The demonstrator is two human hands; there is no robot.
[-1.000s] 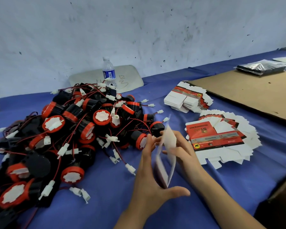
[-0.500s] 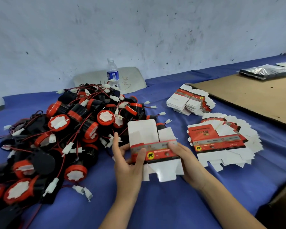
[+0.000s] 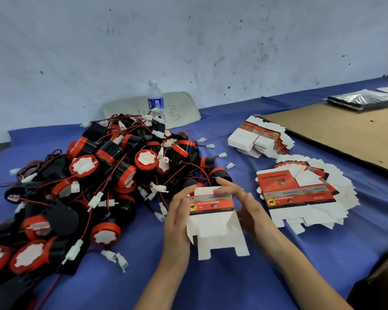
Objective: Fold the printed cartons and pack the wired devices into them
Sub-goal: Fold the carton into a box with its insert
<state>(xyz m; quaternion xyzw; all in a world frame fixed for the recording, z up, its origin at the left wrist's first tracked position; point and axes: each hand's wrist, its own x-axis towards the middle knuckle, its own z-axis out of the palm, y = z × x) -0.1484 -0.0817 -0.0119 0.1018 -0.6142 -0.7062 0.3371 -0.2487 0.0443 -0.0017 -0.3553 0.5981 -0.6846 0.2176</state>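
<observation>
Head view. Half-formed white carton with red-and-grey printed band (image 3: 213, 222) held just above blue cloth-covered table (image 3: 211, 285), near centre, bottom flaps hanging loose.

Left hand (image 3: 179, 217): fingers straight, together, pressed to carton's left wall.

Right hand (image 3: 244, 204): fingers extended across far top edge, blurred; thumb hidden.

Heap of black-and-red round wired devices (image 3: 99, 175) at left. Fanned stack of flat printed cartons (image 3: 300, 193) at right.

Risk, judged: loose flaps may crease or tuck in wrong order, and tangled red leads may drag neighbouring units out.
</observation>
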